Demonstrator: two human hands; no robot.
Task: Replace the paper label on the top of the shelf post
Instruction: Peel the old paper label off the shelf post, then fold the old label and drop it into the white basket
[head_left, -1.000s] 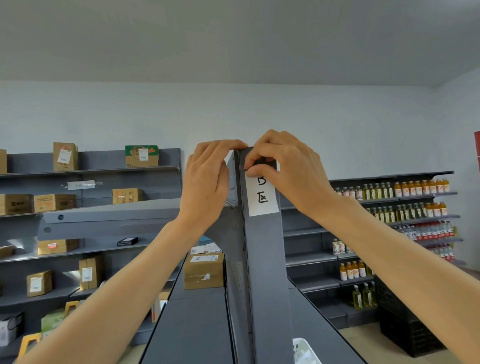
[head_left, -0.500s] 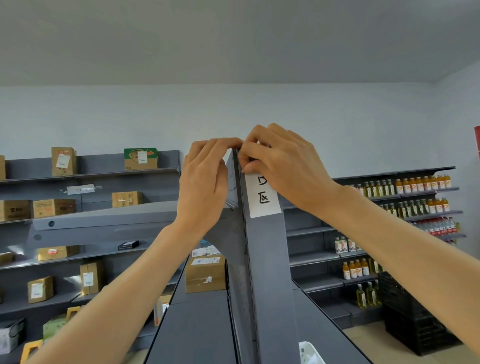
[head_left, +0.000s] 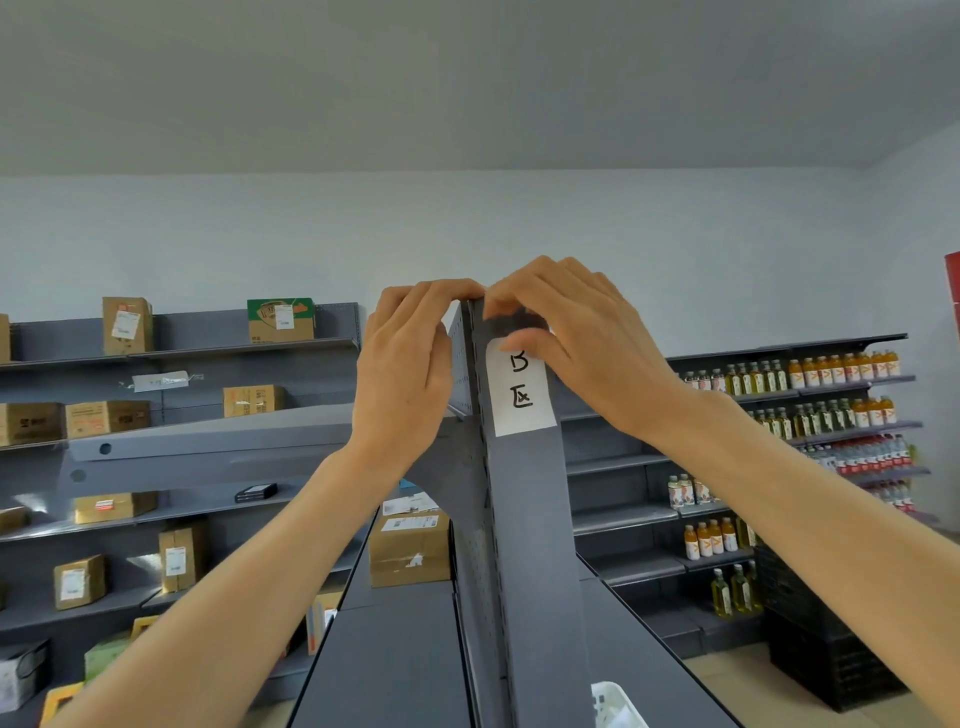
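A white paper label (head_left: 521, 396) with black handwritten characters sits on the front face of the grey shelf post (head_left: 535, 519), near its top. My right hand (head_left: 582, 343) covers the post's top from the right, thumb pressing the label's upper edge, fingertips on the top corner. My left hand (head_left: 408, 364) grips the post's top edge from the left, fingers curled over it. The label's upper part is hidden by my right thumb.
Grey shelves on the left hold cardboard boxes (head_left: 127, 325). A large box (head_left: 410, 545) sits on the shelf just behind the post. Shelves on the right carry rows of bottles (head_left: 831, 369). A white basket (head_left: 613, 701) shows at the bottom.
My right hand has shifted a little up along the label's top edge, with the thumb now pressing lower on the paper. The left hand stays on the post's top.
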